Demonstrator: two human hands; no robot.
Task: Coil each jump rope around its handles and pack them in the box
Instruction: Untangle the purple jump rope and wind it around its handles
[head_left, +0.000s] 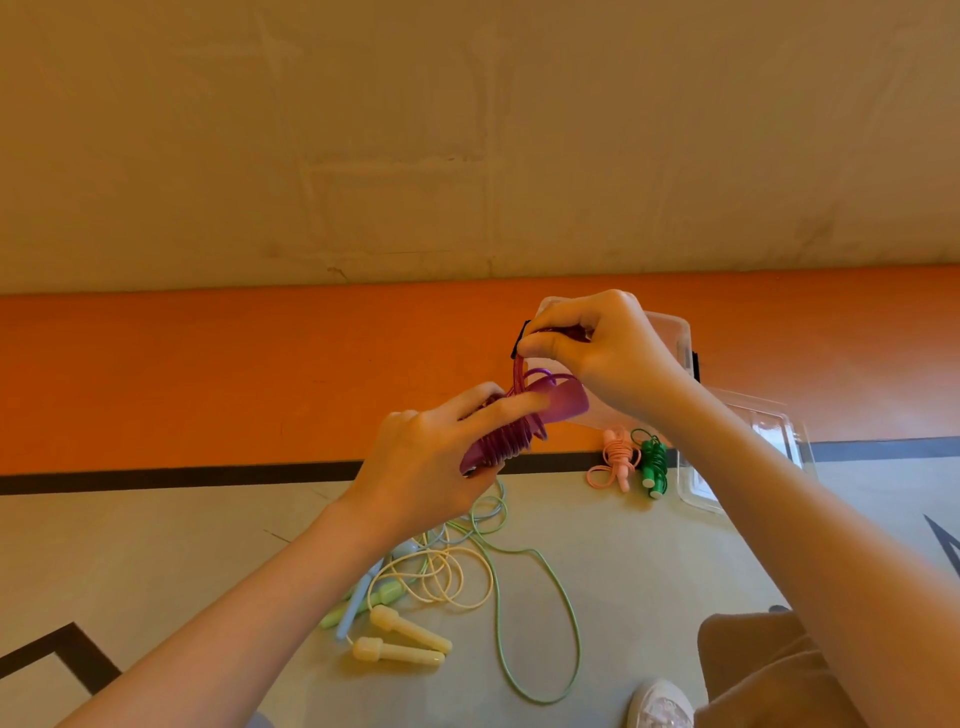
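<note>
Now, both hands wrapping the purple jump rope (511, 428).
Right hand (610, 353) pinches its cord; left hand (431, 462) clamps two handles. Beside the clear box (675, 338): two coiled ropes (634, 460). Nearer: three loose ropes (441, 577).

**Purple rope held in both hands above the floor**

The left hand (421, 457) grips the purple handles (524, 426), wound with cord. The right hand (608, 348) pinches the cord's end above them. On the floor lie coiled pink (615, 457) and green (652, 462) ropes beside a clear box (670, 332), with loose yellow (405, 639) and pale green (540, 623) ropes nearer.
</note>
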